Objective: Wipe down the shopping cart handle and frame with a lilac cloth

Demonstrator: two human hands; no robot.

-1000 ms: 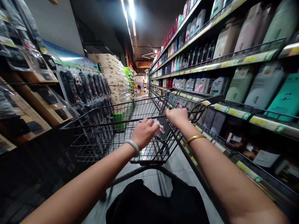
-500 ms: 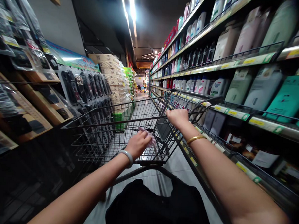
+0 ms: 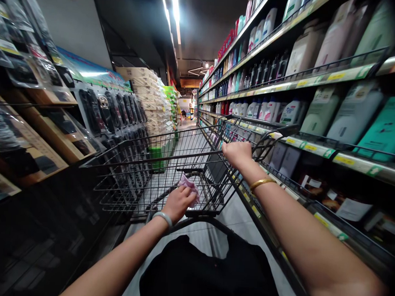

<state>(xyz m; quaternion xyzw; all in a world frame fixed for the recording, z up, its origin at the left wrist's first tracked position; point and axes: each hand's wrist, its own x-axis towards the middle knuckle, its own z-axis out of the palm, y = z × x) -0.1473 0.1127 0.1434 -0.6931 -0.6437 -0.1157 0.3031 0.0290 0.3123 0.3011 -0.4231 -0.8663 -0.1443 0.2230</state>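
A black wire shopping cart [image 3: 144, 172] stands in front of me in a shop aisle. My right hand [image 3: 238, 154] is closed around the cart's handle bar at its right end; a gold bangle sits on that wrist. My left hand [image 3: 178, 202] hangs lower, just behind the cart's back wall, with its fingers pinched on a small crumpled pinkish-white cloth or paper [image 3: 189, 184]. A pale bangle is on the left wrist. The cart's basket looks empty.
Shelves of bottles with yellow price tags [image 3: 318, 79] run close along the right. On the left hang packaged dark goods [image 3: 114, 114], with stacked cartons [image 3: 147, 93] further on. The tiled aisle floor [image 3: 188, 134] stretches ahead under ceiling strip lights.
My left hand has come off the handle and dropped down behind the cart, still pinching the pinkish cloth. My right hand has stayed on the handle. The view has shifted slightly forward.
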